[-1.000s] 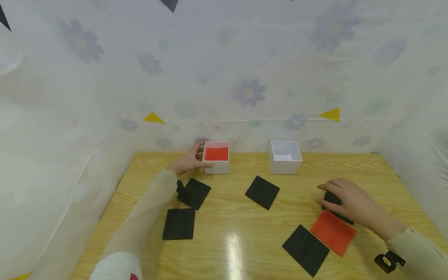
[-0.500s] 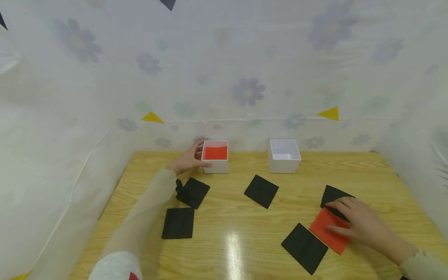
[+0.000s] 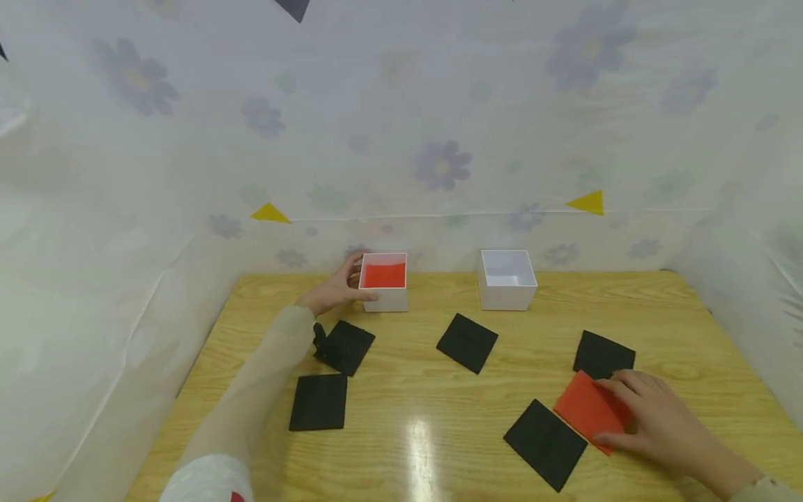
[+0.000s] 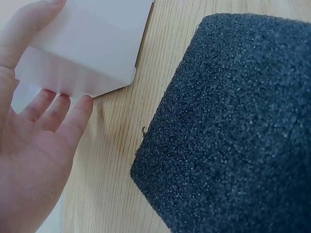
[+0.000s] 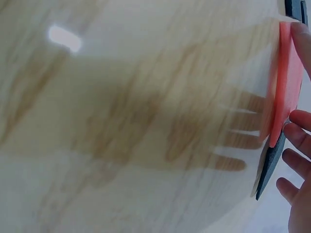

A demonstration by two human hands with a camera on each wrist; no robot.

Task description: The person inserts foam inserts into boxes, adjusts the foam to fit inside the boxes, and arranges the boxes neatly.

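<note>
1. The wooden table (image 3: 414, 390) fills my view, walled round by pale flowered sheeting (image 3: 439, 139), so everything lies within reach.
2. My left hand (image 3: 332, 293) is out at 11 o'clock, fingers nearly straight and cupped against the left wall of the white box with the red pad inside (image 3: 384, 281). It steadies the box rather than grips it, I judge. The left wrist view shows my fingers (image 4: 58, 116) flat on the white wall.
3. My right hand (image 3: 646, 418) lies at 4 o'clock on the red foam square (image 3: 586, 410), thumb at its near edge and fingers over its right side. In the right wrist view the square stands tilted off the wood with my fingertips (image 5: 299, 133) at its edge, so I seem to be pinching it up. That view is blurred.
4. The empty white box (image 3: 507, 279) sits at 1 o'clock, well apart from the first, open side up.
5. Five black foam squares lie flat: one at 5 o'clock (image 3: 546, 444) just beside the red one, one at 3 o'clock (image 3: 603, 354) touching its far corner, one at centre (image 3: 467, 342), and two at 9 o'clock (image 3: 345, 346) (image 3: 318, 402) by my left sleeve.
</note>
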